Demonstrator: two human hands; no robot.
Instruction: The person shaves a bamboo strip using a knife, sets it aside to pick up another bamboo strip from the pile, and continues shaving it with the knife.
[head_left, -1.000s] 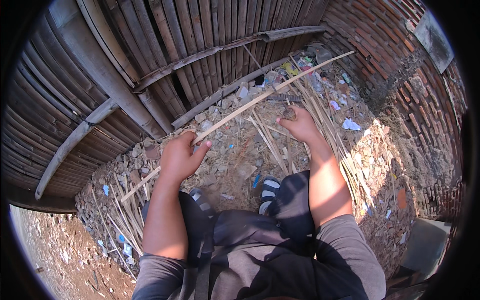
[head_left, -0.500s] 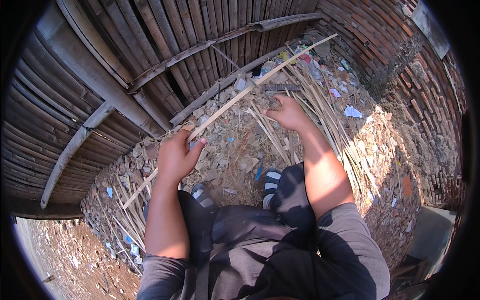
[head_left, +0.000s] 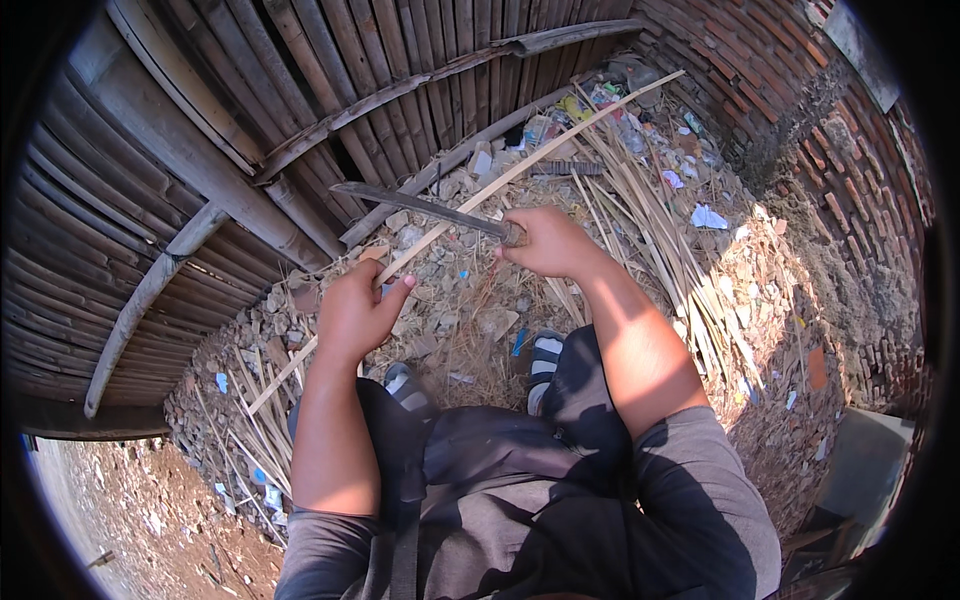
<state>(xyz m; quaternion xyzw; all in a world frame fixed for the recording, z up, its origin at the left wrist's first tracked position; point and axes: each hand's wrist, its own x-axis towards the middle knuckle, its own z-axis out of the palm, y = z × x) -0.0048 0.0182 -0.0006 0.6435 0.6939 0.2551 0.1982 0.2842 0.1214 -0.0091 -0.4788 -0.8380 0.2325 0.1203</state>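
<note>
My left hand [head_left: 358, 308] is closed round a long, pale bamboo strip [head_left: 530, 158]. The strip runs slantwise from beside my left forearm up to the far right. In my right hand [head_left: 550, 241] is a machete [head_left: 428, 207], gripped by its short handle. Its dark blade points left and crosses the strip ahead of my left hand; whether the two touch I cannot tell. Part of the handle is hidden by my fingers.
More bamboo strips [head_left: 660, 235] lie piled to the right, and others [head_left: 262, 400] at the left. Rubble and litter cover the ground. A bamboo wall [head_left: 400, 105] stands ahead and left, a brick wall [head_left: 850, 190] at the right. My sandalled feet are below.
My right hand has shifted left and slightly nearer, and the machete blade has swung left across the strip. My left hand and the strip have hardly moved.
</note>
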